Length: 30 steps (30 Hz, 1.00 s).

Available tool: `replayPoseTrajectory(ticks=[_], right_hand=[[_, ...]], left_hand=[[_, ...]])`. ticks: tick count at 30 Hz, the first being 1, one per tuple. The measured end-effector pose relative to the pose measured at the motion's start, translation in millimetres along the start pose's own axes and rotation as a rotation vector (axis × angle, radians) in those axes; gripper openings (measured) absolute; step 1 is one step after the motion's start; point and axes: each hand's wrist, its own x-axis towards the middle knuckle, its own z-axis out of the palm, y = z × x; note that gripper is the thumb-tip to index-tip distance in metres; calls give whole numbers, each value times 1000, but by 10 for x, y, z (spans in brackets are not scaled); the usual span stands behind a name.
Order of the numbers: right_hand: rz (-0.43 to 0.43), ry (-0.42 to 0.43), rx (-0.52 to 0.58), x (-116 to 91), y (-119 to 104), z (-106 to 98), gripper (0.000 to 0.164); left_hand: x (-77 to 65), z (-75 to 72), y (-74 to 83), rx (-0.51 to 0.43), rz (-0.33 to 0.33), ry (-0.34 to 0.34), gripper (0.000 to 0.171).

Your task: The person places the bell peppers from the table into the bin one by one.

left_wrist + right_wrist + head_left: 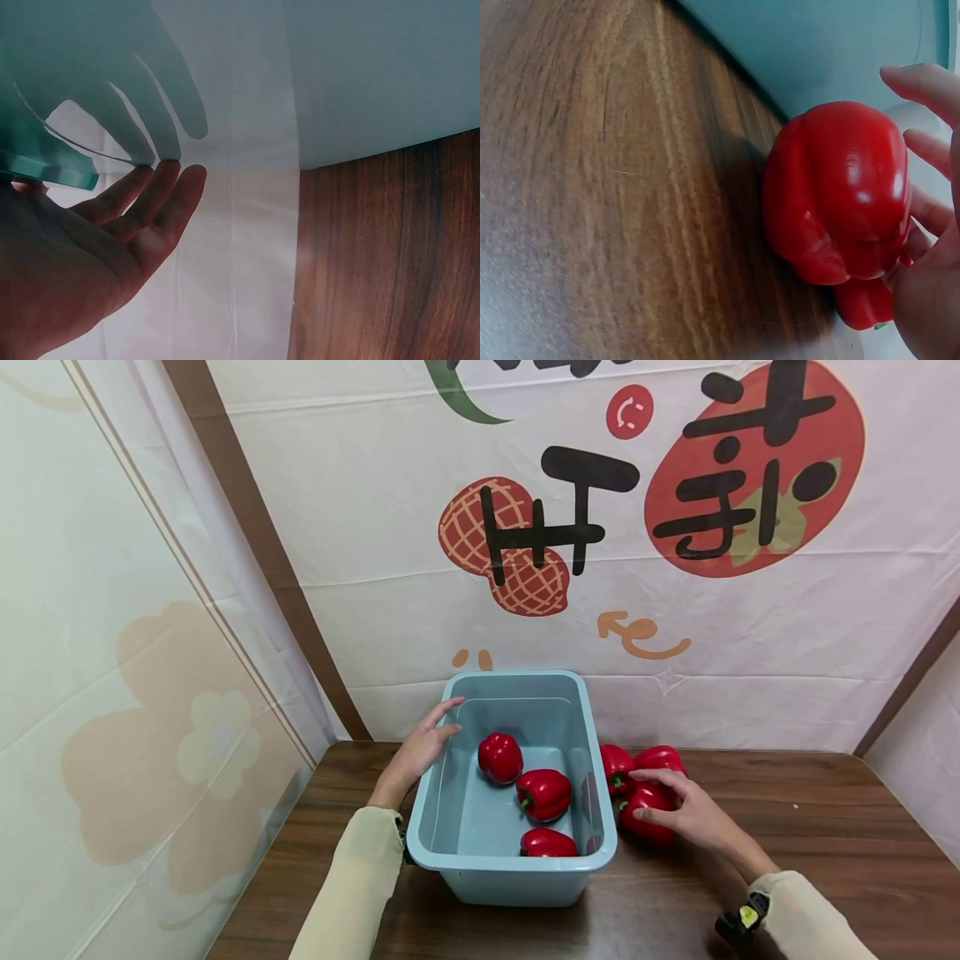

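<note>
My left hand [420,752] rests at the left rim of a light blue plastic bin [512,864]. Its thumb and index finger reach over the rim, while the other fingertips [193,180] meet the outer wall in the left wrist view. Inside the bin lie three red bell peppers, one toward the back [500,757], one in the middle [544,795] and one at the front [548,842]. To the right of the bin, my right hand [686,810] spreads its thumb and fingers around a red bell pepper [836,191] on the table.
Two more bell peppers, one beside the bin [617,767] and one behind the hand [662,757], sit close together. A brown wooden table [817,827] carries everything. Behind it hangs a white printed cloth [750,652], with another cloth [165,693] along the left.
</note>
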Motion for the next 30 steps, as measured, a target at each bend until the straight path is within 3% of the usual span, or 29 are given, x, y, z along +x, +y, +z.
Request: replayPoseTrajectory(ticks=[13,30], right_hand=[[17,31,-33,3,26,90,61],[72,-49,-44,-14,141,128,80]], left_hand=[[6,5,-6,0,0,2,49],[-8,-12,0,0,-2,-8,49]])
